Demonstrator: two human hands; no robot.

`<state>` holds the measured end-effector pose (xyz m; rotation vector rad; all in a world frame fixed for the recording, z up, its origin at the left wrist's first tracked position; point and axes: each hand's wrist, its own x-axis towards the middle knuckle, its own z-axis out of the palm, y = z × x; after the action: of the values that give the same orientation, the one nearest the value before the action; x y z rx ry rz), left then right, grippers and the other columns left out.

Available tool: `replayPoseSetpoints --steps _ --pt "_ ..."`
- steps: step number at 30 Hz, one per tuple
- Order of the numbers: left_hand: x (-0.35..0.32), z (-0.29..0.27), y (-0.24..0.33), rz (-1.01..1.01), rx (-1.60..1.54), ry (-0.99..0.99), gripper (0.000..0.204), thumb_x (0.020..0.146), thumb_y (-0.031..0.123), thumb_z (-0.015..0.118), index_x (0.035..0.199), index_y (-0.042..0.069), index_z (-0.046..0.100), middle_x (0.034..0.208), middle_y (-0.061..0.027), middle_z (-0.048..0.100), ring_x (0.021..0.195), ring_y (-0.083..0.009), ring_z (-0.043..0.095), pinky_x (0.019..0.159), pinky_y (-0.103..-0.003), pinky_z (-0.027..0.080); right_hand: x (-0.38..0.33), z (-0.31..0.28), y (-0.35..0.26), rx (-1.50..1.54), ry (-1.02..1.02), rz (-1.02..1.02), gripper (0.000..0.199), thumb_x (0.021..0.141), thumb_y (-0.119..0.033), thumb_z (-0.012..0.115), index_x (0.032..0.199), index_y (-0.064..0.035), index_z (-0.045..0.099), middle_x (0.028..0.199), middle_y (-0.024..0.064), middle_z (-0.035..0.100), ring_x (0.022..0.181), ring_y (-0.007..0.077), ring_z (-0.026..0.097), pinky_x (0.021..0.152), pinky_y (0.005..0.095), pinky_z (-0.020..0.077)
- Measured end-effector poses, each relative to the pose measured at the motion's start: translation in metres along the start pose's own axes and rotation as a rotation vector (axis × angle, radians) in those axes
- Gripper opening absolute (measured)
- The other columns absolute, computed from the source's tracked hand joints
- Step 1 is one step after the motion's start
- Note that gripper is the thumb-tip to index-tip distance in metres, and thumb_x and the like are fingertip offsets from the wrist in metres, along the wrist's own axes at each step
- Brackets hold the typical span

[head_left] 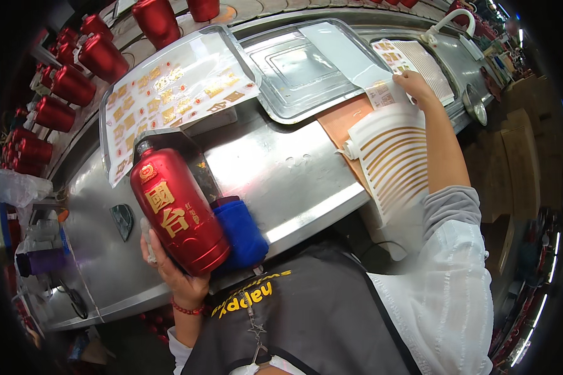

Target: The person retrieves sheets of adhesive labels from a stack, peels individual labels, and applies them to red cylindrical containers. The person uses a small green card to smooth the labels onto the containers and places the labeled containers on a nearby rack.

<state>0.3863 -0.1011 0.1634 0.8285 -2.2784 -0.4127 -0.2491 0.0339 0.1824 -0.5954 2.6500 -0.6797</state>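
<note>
Steel work line in a crowded, lamp-lit workshop

A long stainless-steel table (294, 169) curves across the view, its polished top catching bright reflections. Beyond its far edge runs a pale conveyor strip (256, 9) carrying rows of red bottles (75, 84). A white tap (447, 22) arches over a sunken steel basin at the far right. Brown cardboard boxes (522, 125) stack on the right, beside strip lights (538, 325) glowing along the dark edge.

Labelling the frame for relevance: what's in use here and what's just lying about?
In use: left hand holding red bottle; right hand on a small sticker sheet; blue cloth.

Lying about: steel tray; gold-strip sheet; row of red bottles; big decal sheet.
</note>
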Motion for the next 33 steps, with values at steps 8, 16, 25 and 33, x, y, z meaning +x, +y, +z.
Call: replayPoseSetpoints --steps 8,16,25,33 --pt "0.006 0.002 0.006 0.012 0.018 0.036 0.095 0.088 0.052 0.064 0.150 -0.008 0.023 0.142 -0.0234 0.047 0.136 -0.0428 0.036 0.117 -0.056 0.015 0.013 -0.018 -0.035 0.385 -0.139 -0.124 0.025 0.085 -0.027 0.065 0.098 -0.0055 0.066 0.085 0.0044 0.062 0.069 0.0153 0.059 0.057 0.0335 0.0455" --pt "0.003 0.001 0.008 0.023 0.034 0.061 0.096 0.089 0.056 0.063 0.149 -0.009 0.027 0.145 -0.0242 0.045 0.133 -0.0407 0.041 0.116 -0.054 0.018 0.034 -0.021 -0.031 0.048 -0.050 -0.121 0.021 0.081 -0.019 0.063 0.083 0.0013 0.067 0.072 0.0076 0.062 0.059 0.0163 0.058 0.054 0.0347 0.0453" --pt "0.018 -0.012 0.012 0.104 0.212 -0.048 0.117 0.072 0.063 0.077 0.154 0.000 0.022 0.149 -0.0211 0.039 0.134 -0.0425 0.033 0.114 -0.058 0.015 0.057 -0.013 0.009 -0.784 0.279 -0.438 0.032 0.096 -0.022 0.050 0.112 0.0004 0.065 0.110 0.0304 0.063 0.108 0.0450 0.059 0.093 0.0525 0.0457" --pt "0.021 -0.011 0.016 0.063 0.154 0.009 0.116 0.069 0.063 0.079 0.153 0.001 0.027 0.144 -0.0208 0.045 0.129 -0.0394 0.042 0.114 -0.057 0.012 -0.158 0.076 -0.173 -0.003 -0.076 -1.200 0.025 0.091 -0.006 0.062 0.116 -0.0027 0.066 0.118 0.0133 0.063 0.108 0.0307 0.061 0.094 0.0359 0.0477"
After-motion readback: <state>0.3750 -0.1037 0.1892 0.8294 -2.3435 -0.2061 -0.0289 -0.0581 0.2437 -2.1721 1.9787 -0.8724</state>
